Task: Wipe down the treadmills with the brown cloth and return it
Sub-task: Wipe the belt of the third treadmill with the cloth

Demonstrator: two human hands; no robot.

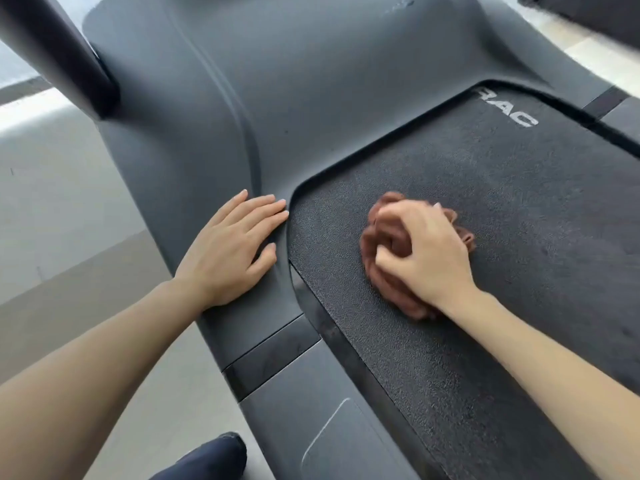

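Observation:
The brown cloth [384, 258] lies bunched up on the black textured treadmill belt [502, 220], near the belt's front left corner. My right hand [422, 251] lies on top of it, fingers curled into the folds, gripping it against the belt. My left hand [235, 251] rests flat, fingers straight, on the grey plastic side cover [214, 133] of the treadmill just left of the belt's corner. Part of the cloth is hidden under my right hand.
A dark upright post [69, 53] of the treadmill rises at the top left. Pale floor [62, 209] runs along the left side. My dark-trousered knee [211, 459] shows at the bottom. Another dark machine part [588, 12] sits at the top right.

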